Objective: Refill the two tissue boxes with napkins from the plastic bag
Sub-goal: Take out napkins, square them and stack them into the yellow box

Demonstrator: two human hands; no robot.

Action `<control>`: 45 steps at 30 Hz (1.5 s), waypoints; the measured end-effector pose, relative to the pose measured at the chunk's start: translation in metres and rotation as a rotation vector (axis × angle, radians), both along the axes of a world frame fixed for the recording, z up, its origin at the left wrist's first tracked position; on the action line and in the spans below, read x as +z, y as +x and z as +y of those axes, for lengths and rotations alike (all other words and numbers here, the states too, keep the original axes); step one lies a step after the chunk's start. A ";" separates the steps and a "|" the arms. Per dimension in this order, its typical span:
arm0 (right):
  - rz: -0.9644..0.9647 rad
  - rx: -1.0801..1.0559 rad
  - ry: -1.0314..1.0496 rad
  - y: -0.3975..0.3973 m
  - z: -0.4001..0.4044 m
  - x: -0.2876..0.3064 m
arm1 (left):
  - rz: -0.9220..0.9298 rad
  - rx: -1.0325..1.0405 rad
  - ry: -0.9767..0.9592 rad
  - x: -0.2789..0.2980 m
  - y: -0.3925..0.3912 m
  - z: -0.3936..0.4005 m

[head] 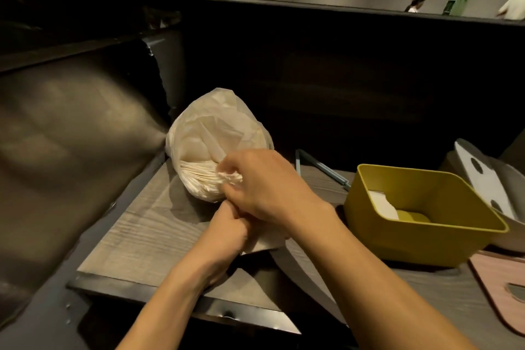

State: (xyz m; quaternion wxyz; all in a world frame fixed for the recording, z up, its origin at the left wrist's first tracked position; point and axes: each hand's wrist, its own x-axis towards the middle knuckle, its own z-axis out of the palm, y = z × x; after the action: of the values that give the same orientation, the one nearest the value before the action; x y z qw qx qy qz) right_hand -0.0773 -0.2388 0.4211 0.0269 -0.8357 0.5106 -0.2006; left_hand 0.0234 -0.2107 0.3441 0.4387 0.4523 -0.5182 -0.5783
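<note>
Dim booth, dark padded seat back [71, 128] to the left, dark partition behind. Wood-grain surface [136, 233] with a metal edge carries everything.

Plastic bag [210, 133] lies on its side at the far left of the surface, mouth toward the person, stuffed with white napkins [199, 176] (stack edges visible through the opening).

Right hand [267, 185]: reaches into the bag mouth, fingers curled, grip clamped on a bunch of napkins at the opening.

Left hand [227, 231]: just below the right and touching it, fingers curled, grip closed on the lower edge of the bag's plastic; a flap of white plastic or paper shows under the wrist (cannot tell which).

Yellow tissue box [420, 239]: open-topped, on the surface to the right of the hands, well apart from the bag. Inside, a few white napkins lie against the left wall; the yellow floor is bare on the right.

Grey lid [480, 179] with dark oval holes leans behind the yellow box. Pink lid [500, 287] lies flat at the right edge, only partly in view.
</note>
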 end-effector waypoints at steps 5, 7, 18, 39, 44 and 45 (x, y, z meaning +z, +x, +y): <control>-0.012 -0.057 -0.014 0.009 -0.014 -0.001 | -0.009 -0.001 -0.013 0.004 0.003 -0.002; -0.039 -0.062 -0.009 0.010 -0.015 -0.004 | 0.020 0.024 0.008 0.005 0.003 -0.002; -0.755 -0.049 -0.004 -0.002 -0.016 -0.011 | 0.263 -0.030 0.136 0.012 0.008 -0.002; -1.254 0.073 0.089 -0.035 0.020 -0.005 | 0.289 -0.022 0.162 0.011 0.011 -0.004; -1.240 -0.041 0.423 -0.068 0.053 -0.041 | 0.405 -0.031 0.267 0.016 0.013 -0.006; -1.176 -0.090 0.438 -0.071 0.055 -0.050 | 0.427 -0.034 0.287 0.015 0.013 -0.006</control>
State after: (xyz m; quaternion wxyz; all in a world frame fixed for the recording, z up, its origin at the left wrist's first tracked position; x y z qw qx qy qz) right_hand -0.1484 -0.1840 0.3710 0.4653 -0.5385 0.4744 -0.5181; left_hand 0.0363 -0.2166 0.3590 0.4598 0.3687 -0.3340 -0.7356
